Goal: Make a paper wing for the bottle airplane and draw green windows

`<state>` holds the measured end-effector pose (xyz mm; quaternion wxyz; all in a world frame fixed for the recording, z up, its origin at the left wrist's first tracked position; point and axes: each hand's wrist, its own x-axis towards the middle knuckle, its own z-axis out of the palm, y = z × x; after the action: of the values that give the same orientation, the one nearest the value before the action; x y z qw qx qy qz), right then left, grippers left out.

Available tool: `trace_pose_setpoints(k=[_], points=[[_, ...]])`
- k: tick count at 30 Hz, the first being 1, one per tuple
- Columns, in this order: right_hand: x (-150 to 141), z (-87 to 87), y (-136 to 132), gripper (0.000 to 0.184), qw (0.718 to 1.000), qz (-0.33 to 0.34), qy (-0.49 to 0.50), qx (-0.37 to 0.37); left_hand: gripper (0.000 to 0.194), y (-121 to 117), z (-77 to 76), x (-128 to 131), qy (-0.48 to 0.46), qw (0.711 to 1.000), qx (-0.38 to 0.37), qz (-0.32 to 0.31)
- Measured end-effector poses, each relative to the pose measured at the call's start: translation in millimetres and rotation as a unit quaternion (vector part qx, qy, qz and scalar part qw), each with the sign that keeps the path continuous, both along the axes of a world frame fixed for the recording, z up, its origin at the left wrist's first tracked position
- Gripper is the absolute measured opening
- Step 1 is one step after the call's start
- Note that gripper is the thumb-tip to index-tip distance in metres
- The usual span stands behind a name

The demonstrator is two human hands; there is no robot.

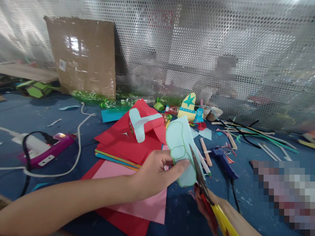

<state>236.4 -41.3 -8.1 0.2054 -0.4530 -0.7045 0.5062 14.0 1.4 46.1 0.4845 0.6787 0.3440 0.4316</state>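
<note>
My left hand point(159, 172) pinches a pale blue sheet of paper point(178, 136) between thumb and fingers. A rounded bow-like outline is drawn on the sheet in green, and its left edge follows that line. My right hand point(219, 205), partly hidden at the bottom, grips scissors point(205, 191) with yellow and red handles. Their blades lie apart along the right side of the outline, at the paper. Behind my left hand, a red-wrapped bottle point(154, 126) with pale blue paper pieces on it lies on stacked red sheets point(125, 144).
A purple power strip point(52, 150) with cables sits at left. A blue glue gun point(225, 162) lies at right, near glue sticks and paper scraps. Plastic bottles point(133, 101), a yellow paper piece with a star point(188, 106) and a cardboard sheet point(85, 55) stand along the perforated metal wall.
</note>
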Motion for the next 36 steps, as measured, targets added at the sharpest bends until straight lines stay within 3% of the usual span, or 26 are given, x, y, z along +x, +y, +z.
trace_pose_setpoints(k=[9, 19, 28, 32, 36], points=[[-3.4, 6.4, -3.9, 0.033, 0.999, 0.003, -0.029, 0.018, 0.031, -0.7, 0.0, 1.5, -0.014, 1.0, -0.007, -0.001], [12.8, -32.6, 18.4, 0.046, 0.998, 0.063, -0.002, 0.0, 0.032, 0.1, -2.4, 0.8, -0.02, 1.0, -0.004, -0.009], [20.2, -47.0, 25.1, 0.05, 0.997, 0.077, 0.005, -0.017, 0.03, -0.1, -0.7, 1.1, -0.029, 0.999, 0.006, -0.024], [22.3, -50.1, 25.6, 0.044, 0.997, 0.073, 0.004, -0.03, 0.029, 0.8, -1.0, 2.2, -0.031, 0.999, 0.005, -0.025], [22.3, -46.6, 24.8, 0.025, 0.997, 0.059, 0.0, -0.047, 0.032, 0.7, -1.0, 2.1, -0.024, 1.0, 0.007, -0.017]])
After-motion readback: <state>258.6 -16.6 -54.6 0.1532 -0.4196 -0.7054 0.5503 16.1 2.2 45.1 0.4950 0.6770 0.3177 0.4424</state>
